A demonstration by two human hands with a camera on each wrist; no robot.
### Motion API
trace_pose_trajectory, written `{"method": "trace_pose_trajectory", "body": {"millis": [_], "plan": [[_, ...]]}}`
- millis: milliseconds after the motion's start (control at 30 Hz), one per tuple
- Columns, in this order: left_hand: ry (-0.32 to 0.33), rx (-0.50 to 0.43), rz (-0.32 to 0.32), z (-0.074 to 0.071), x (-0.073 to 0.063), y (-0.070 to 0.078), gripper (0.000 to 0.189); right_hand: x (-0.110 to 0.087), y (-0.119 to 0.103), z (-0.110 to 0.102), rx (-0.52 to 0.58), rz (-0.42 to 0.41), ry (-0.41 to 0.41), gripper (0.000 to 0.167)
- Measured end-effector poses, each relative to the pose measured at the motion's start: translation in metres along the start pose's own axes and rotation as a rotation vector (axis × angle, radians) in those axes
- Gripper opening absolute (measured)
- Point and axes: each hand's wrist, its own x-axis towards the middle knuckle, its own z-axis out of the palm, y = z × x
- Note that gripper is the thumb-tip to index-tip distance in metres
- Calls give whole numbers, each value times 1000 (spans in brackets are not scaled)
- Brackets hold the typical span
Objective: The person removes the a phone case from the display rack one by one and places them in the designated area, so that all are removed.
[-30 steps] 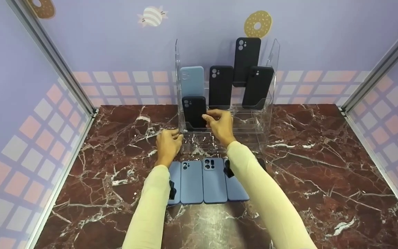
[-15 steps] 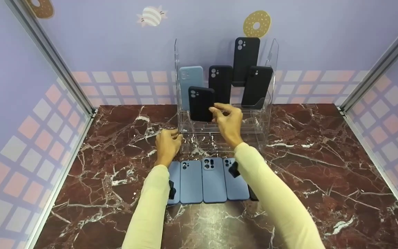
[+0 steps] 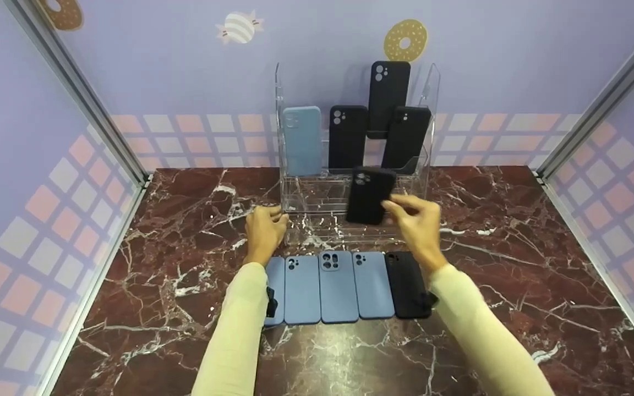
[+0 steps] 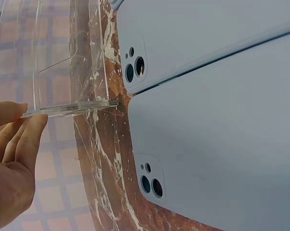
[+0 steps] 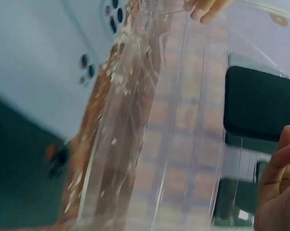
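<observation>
Head view: the right hand (image 3: 419, 228) pinches a black phone case (image 3: 371, 196) by its right long edge, in front of the clear rack (image 3: 317, 206), whose left side the left hand (image 3: 264, 231) pinches. Probably light, slightly flexible and not slippery, the case seems best held by its long rims. Nearer, a row of cases (image 3: 339, 297) lies on the bench (image 3: 157, 286).

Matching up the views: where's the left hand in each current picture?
Head: left hand just left of centre, at the lower left side of the clear stand.
Left wrist: lower left, thumb and fingers pinching the clear stand's edge.
Right wrist: top edge, right of centre; only some fingers show, at the far end of the clear stand.
Shared landmark: the clear stand, in all three.
</observation>
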Motion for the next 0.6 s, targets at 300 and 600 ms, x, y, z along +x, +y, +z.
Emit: {"method": "trace_pose_trajectory", "body": {"millis": [300, 600], "plan": [[-7, 5, -10, -2, 0, 0, 26, -25, 13, -68, -163, 143, 18, 18], [-10, -6, 7, -1, 0, 1, 27, -35, 52, -134, -238, 274, 11, 29]]}}
